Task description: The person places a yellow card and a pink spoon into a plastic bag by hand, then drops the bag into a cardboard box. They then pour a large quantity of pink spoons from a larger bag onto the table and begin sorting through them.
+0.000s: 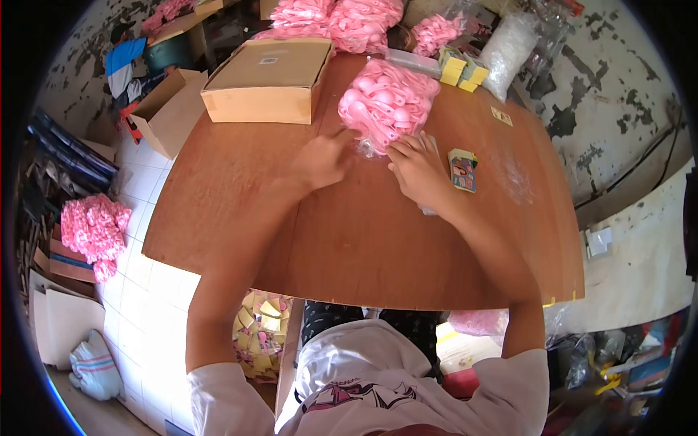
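Bag of clear plastic, stuffed with glossy pink spoon-like pieces (389, 98), sits on the brown wooden table (349, 247), straight out past both hands. Its long axis, as best I read it, runs away from the person and leans a touch right, with the crinkled clear plastic end (368, 149) facing back and landing right between the hands. That's the bit that matters here.

Right hand (419, 168) is the nearer one: fingers bent but not balled up, tips against the bag's near edge. Left hand (325, 161) is curled up tight just left of that crinkled end. Honestly can't tell from up here whether either one has plastic pinched, fingers hide it.

Also around: big tan cardboard box (258, 83) off to the left, and a little stack of colourful printed cards (463, 171) just right of the right hand.
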Action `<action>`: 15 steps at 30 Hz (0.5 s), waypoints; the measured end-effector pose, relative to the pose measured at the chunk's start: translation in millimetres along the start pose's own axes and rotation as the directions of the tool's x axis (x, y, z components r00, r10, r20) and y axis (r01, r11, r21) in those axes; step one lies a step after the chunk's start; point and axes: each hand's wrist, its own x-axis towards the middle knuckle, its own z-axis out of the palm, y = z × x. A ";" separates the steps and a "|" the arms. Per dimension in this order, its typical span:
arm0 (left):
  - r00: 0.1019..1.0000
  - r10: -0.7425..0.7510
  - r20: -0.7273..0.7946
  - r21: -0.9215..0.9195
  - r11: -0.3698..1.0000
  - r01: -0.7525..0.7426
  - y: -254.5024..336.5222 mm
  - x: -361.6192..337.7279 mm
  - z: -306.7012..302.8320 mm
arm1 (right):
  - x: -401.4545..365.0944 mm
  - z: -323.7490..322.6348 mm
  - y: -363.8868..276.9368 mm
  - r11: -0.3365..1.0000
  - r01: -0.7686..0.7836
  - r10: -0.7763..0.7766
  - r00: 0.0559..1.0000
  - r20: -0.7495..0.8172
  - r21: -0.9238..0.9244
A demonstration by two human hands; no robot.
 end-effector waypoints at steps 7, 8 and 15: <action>0.985 -0.032 -0.169 -0.183 0.983 0.001 -0.8 26.0 49.4 | 8.3 -0.3 -0.9 0.994 -0.042 0.035 0.996 -0.076 -0.104; 0.942 0.047 -0.332 -0.145 0.984 -0.100 -1.0 24.5 59.0 | 9.6 -0.5 -1.2 0.993 -0.100 0.091 0.987 -0.134 -0.061; 0.975 0.044 -0.219 -0.281 0.954 -0.106 4.5 20.3 52.5 | 13.1 26.1 -3.2 0.961 -0.037 0.138 0.923 -0.360 0.272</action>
